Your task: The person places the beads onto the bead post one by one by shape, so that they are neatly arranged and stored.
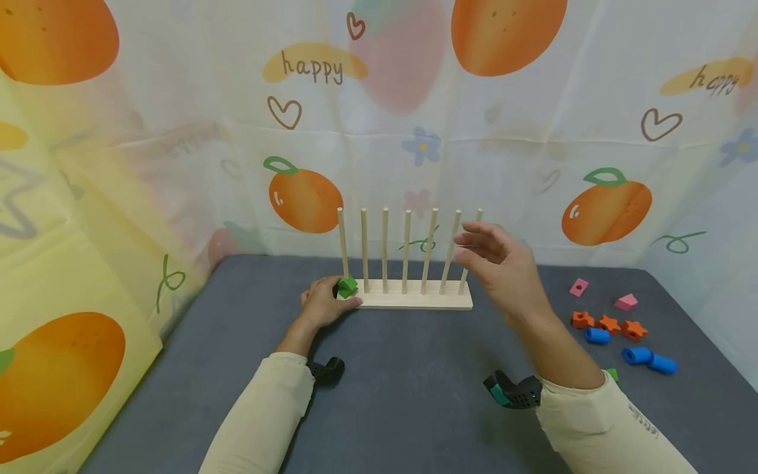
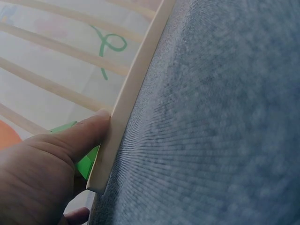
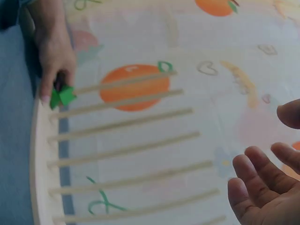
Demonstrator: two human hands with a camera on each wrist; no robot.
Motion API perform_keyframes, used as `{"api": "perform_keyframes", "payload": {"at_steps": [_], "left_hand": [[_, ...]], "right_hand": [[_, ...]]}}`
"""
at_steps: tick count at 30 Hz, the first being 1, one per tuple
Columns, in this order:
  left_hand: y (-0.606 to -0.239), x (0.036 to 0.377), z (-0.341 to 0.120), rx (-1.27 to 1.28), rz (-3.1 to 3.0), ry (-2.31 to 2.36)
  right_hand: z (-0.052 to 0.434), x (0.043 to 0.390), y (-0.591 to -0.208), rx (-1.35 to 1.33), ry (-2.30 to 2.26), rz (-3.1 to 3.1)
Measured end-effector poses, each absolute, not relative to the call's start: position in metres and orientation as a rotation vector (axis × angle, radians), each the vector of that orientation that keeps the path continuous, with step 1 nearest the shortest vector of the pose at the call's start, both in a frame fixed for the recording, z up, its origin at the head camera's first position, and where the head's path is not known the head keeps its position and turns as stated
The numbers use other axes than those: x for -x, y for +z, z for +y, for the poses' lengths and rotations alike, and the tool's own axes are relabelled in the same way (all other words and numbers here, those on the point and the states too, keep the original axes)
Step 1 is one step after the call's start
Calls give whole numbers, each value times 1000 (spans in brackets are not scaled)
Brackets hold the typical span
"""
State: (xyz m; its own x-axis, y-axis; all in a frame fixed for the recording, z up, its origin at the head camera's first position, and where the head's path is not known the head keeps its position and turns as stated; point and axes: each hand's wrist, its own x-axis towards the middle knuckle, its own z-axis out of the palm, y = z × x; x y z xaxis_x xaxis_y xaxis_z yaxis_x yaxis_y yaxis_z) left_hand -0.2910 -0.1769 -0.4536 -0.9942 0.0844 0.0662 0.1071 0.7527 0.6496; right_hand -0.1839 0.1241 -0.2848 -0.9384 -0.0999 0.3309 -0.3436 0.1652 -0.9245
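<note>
A pale wooden peg rack [image 1: 414,301] with several upright dowels stands on the table. My left hand [image 1: 322,303] grips its left end, the thumb laid along the front edge of the base and the other fingers around the far side. A green block [image 1: 347,286] sits low on the leftmost dowel, partly covered by that hand; the left wrist view shows the green block [image 2: 86,164] behind the thumb. Up near the tops of the rightmost dowels is my right hand [image 1: 503,270], fingers loosely bent and apart from the thumb, holding nothing.
On the table's right side lie two pink pieces [image 1: 626,302], orange star-shaped pieces [image 1: 635,330] and blue cylinders [image 1: 662,364]. A green piece [image 1: 612,374] shows partly behind the right forearm. A printed curtain [image 1: 379,158] hangs behind the table.
</note>
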Motion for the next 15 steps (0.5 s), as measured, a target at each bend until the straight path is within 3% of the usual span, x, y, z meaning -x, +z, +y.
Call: {"api": "perform_keyframes", "payload": {"at_steps": [15], "left_hand": [[-457,291,-177,159,-2901,-1073]], "right_hand": [[202,153,-286,-344,1716,-2170]]}}
